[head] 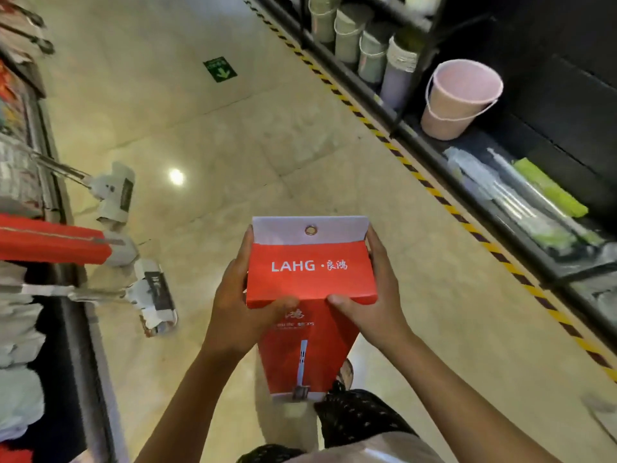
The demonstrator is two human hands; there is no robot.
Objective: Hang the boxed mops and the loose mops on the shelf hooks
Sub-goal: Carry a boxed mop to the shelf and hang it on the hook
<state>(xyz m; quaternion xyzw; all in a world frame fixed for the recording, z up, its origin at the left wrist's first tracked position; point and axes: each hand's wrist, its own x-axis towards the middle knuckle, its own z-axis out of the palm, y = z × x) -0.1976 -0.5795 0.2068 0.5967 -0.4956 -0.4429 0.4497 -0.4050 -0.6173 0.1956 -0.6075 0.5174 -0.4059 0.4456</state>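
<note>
Both my hands clasp the red mop box (312,272), left hand (238,305) and right hand (374,295) at its sides (thumbs in front), hang hole (311,229) up, above the tiled floor (233,135).

Both bare forearms rise from the lower edge of the view and converge. The left hand (238,305) and the right hand (379,300) grip the upper end of a red cardboard mop box (312,272) from opposite sides. Fingers run up its edges and the thumbs press its front face.

Shop – shelves (484,142) w/ buckets (460,98)
</note>
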